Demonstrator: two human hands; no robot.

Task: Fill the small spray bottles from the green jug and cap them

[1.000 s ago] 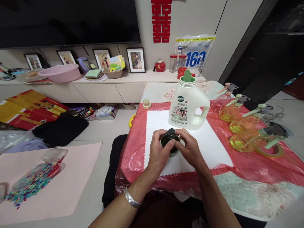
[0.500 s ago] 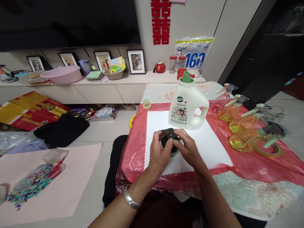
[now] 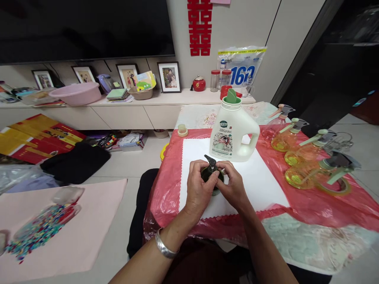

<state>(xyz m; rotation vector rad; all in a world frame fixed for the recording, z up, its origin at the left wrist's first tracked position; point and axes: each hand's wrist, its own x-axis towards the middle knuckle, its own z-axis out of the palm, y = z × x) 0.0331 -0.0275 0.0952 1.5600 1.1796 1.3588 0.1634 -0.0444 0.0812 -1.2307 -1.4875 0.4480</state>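
My left hand (image 3: pixel 198 185) is closed around the left side of a dark green pump bottle (image 3: pixel 216 191), its thumb at the collar below the black pump head. My right hand (image 3: pixel 233 184) pinches the same bottle from the right, thumb and fingers near the collar. The pump's spout points up and left. Much of the bottle's body is hidden by my fingers. Just behind stands a large white detergent jug (image 3: pixel 233 130) with a green spout in its open neck, on a white sheet (image 3: pixel 254 189).
Several spray bottles (image 3: pixel 299 175) line the right side of the red plastic cover (image 3: pixel 166 189), with a tape roll (image 3: pixel 337 187) beside them. A pale cap (image 3: pixel 182 130) lies at the back left. Colourful beads (image 3: pixel 41 225) are spread on a pink sheet (image 3: pixel 97 221) at left.
The pump head has turned: its spout pointed more level to the left before and now slants up-left. Both hands stay around the bottle.
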